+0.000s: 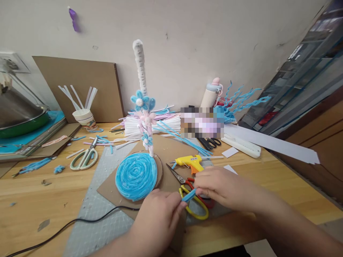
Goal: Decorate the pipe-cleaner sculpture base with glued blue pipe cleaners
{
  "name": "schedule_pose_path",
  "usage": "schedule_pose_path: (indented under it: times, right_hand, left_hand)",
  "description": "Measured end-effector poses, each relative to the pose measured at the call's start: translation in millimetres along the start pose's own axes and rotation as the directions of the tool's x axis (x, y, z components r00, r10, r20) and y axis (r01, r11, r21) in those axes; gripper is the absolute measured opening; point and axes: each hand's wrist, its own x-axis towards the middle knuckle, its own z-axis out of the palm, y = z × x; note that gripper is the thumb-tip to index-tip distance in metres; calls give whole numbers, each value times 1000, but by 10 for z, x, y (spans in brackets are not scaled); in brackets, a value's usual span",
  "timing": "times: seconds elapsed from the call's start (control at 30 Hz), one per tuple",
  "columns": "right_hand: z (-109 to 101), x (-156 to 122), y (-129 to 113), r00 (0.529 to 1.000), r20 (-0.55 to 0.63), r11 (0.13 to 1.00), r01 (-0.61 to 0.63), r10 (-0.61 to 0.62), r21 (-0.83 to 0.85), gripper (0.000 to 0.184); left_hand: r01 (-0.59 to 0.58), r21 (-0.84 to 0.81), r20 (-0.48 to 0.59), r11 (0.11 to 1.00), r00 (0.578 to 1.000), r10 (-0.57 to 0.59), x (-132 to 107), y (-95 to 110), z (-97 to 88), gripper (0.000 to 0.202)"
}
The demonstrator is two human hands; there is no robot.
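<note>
Blue pipe-cleaner piece is over the yellow scissor handles, left hand and right hand clamped on opposite ends, probably for control. Glue gun lies just beyond the right hand, likely for reach; blue coiled disc sits on brown cardboard, presumably protecting the table.

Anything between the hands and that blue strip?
Nothing visible: the left hand and right hand both hold the blue strip directly. The red-and-yellow scissors show behind it, not between it and either hand.
</note>
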Motion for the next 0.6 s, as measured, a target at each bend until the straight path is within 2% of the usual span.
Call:
schedule_pose_path:
  times: [0.1,0.17,0.23,0.33,0.43,0.6]
  right_hand:
    - [-117,126,74,999,-47,998,21,-24,-64,31]
    - [-150,202,129,991,-132,983,-49,26,-177,26]
    - [-158,246,175,979,-187,938,-143,86,-317,23]
    - [-134,251,192,980,-136,876,-192,146,-442,22]
    - [-71,264,152,981,-89,841,-196,175,-504,22]
    - [-6,473,103,999,-33,867,-52,41,-496,19]
  left_hand:
    - [88,-115,-70,990,993,-97,-12,-18,-33,35]
    - [145,-237,-168,961,968,-187,-18,-57,-54,30]
    - [171,-355,-290,919,914,-282,-7,-116,-64,23]
    - [176,-487,-412,855,817,-403,42,-210,-53,20]
    - [171,-581,-425,796,771,-475,95,-259,-21,19]
    - [163,-632,-404,758,766,-501,108,-263,25,19]
